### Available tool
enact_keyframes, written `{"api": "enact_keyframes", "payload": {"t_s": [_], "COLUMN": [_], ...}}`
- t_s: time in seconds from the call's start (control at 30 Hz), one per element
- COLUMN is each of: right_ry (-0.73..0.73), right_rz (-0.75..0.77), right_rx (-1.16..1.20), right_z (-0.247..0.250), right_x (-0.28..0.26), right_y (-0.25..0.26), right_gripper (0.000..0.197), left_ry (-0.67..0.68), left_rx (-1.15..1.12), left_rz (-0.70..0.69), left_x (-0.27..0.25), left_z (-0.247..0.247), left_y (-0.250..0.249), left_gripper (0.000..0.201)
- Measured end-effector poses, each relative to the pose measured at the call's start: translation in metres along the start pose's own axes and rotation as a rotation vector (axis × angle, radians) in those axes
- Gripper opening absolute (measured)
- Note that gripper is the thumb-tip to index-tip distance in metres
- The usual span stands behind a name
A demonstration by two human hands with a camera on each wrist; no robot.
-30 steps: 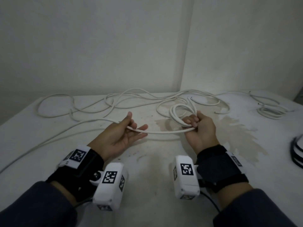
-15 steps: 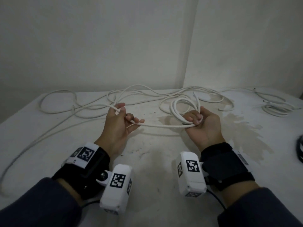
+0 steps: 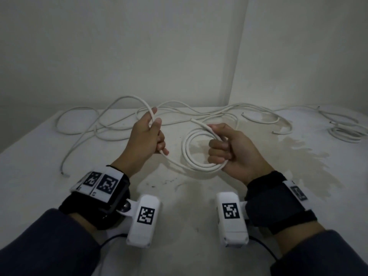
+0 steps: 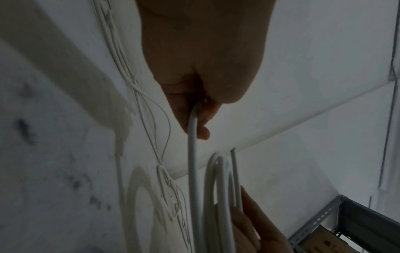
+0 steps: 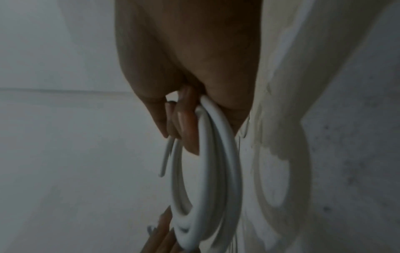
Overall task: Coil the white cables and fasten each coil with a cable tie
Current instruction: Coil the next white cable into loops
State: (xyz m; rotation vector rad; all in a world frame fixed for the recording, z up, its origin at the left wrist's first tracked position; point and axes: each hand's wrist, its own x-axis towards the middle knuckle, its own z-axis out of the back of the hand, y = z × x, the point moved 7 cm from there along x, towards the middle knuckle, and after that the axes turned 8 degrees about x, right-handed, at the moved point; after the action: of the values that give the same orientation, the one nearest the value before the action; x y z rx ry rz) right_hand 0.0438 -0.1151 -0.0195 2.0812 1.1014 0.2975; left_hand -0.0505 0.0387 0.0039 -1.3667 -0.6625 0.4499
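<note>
My right hand (image 3: pixel 221 144) grips a small coil of white cable (image 3: pixel 191 154) held upright above the table, its fingers curled through the loops; the coil (image 5: pixel 207 171) fills the right wrist view. The cut cable end (image 3: pixel 194 120) sticks out past the thumb. My left hand (image 3: pixel 153 134) holds the same cable's free run (image 3: pixel 169 158) a little to the left, with the strand passing through its curled fingers (image 4: pixel 194 119) and arching up behind. The rest of the white cable (image 3: pixel 111 124) lies loose across the table's back. No cable tie is in view.
The stained white table (image 3: pixel 179 196) sits in a corner of white walls. A second coiled white cable (image 3: pixel 346 132) lies at the far right. A loose cable end (image 3: pixel 63 173) rests at the left. A metal shelf frame (image 4: pixel 337 220) shows in the left wrist view.
Both hands have risen off the table. My left hand slid along the cable and turned upright, lifting a new arc; the coil in my right hand now stands open toward the camera.
</note>
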Motion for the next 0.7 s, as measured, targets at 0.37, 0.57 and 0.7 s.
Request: {"api": "enact_keyframes", "payload": {"t_s": [0.37, 0.57, 0.7], "right_ry": [0.002, 0.070, 0.130], "right_rz": [-0.011, -0.063, -0.064], "right_rx": [-0.404, -0.480, -0.555], "right_z": [-0.011, -0.020, -0.025], "right_x": [-0.007, -0.013, -0.016], "right_y": [-0.006, -0.008, -0.010], "right_gripper": [0.023, 0.028, 0.019], "left_ry": [0.162, 0.513, 0.641], "left_rx": [0.134, -0.041, -0.111], "left_rz": [-0.082, 0.087, 0.177], "left_x": [-0.009, -0.035, -0.038], "left_z": [-0.015, -0.048, -0.055], "left_y": [-0.007, -0.007, 0.002], "left_gripper": [0.024, 0.034, 0.037]}}
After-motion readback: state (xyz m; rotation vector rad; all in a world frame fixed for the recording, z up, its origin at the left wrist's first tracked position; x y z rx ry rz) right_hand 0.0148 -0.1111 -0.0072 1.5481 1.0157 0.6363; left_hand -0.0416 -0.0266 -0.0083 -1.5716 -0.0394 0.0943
